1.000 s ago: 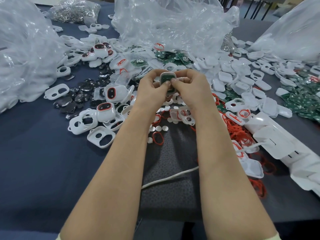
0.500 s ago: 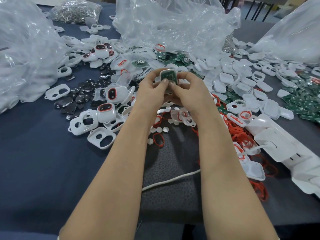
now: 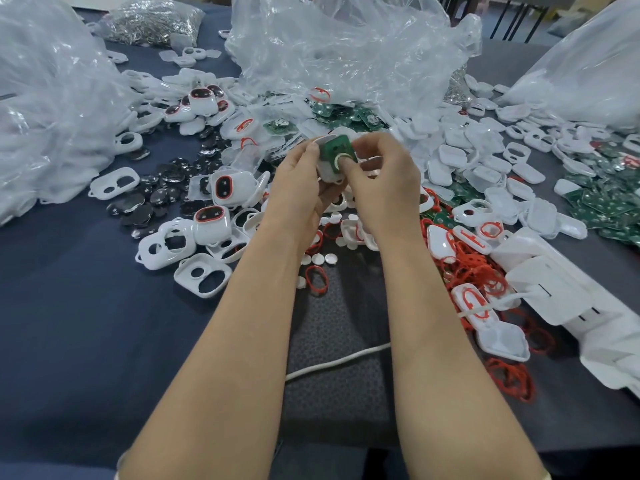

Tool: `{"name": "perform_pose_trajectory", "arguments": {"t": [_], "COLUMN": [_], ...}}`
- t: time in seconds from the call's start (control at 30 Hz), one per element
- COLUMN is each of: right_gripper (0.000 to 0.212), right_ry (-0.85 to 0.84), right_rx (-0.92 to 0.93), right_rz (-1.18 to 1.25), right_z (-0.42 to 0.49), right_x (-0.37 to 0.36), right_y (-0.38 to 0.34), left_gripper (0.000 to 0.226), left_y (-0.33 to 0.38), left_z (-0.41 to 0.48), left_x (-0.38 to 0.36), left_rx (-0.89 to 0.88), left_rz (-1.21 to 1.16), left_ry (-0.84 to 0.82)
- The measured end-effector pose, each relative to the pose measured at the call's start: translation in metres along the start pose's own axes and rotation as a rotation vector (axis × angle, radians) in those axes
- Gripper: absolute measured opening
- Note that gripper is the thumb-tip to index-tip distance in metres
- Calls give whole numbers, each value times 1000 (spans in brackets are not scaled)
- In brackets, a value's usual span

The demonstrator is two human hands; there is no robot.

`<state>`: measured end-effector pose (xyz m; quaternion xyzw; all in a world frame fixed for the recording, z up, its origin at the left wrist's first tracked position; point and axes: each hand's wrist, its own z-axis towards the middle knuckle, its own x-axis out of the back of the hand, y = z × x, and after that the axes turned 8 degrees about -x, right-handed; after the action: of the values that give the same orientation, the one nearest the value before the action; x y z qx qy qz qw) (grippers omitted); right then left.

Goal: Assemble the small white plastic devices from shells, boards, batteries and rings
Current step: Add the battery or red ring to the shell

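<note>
**Shell and board pinched between both my hands**

I hold one white shell (image 3: pixel 326 172) up above the middle of the table, between my two hands. A green board (image 3: pixel 333 146) lies in the shell's open side, tilted toward me.

My left hand (image 3: pixel 300 183) grips the shell from the left. Its thumb lies along the shell's upper left edge and its fingers are curled round the back, out of sight. My right hand (image 3: pixel 385 183) closes on it from the right. The thumb tip presses down on a pale ring (image 3: pixel 339 158) at the lower end of the board, and the other fingers are bent round the far side of the shell. So the piece sits right at my thumb tips, with the thumbs in front of it and the fingers behind it.

Below my hands the dark blue cloth (image 3: pixel 69 323) is littered with parts. Finished devices (image 3: pixel 223 187) with red-rimmed dark faces and dark shiny discs (image 3: pixel 149 199) lie to the left. Loose red rings (image 3: pixel 474 268) are heaped just right of my right wrist. Empty shells (image 3: pixel 485 157) and more green boards (image 3: pixel 602 202) spread out to the right.
</note>
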<state>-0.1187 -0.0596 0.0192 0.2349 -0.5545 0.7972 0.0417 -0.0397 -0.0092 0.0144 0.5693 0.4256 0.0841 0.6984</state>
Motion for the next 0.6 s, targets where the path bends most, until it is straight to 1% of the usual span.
{"name": "perform_pose_trajectory", "arguments": {"t": [0.07,0.17,0.27,0.6], "right_gripper": [10,12,13,13], "right_ry": [16,40,58,51], "right_rx": [-28,-172,-283,-299], "right_rz": [97,405,558,591], "right_z": [0,3,6,6], "right_x": [1,8,12,12], "right_y": [0,1,4,4], "left_gripper": [25,18,22,31], "left_y": [1,1,0,2], "left_z": [0,-1,-3,-5], "left_x": [0,1,1,0], "left_rx": [14,21,-9,-106], "left_rz": [-1,-33,6,176], "left_ry": [27,18,-13,-29]}}
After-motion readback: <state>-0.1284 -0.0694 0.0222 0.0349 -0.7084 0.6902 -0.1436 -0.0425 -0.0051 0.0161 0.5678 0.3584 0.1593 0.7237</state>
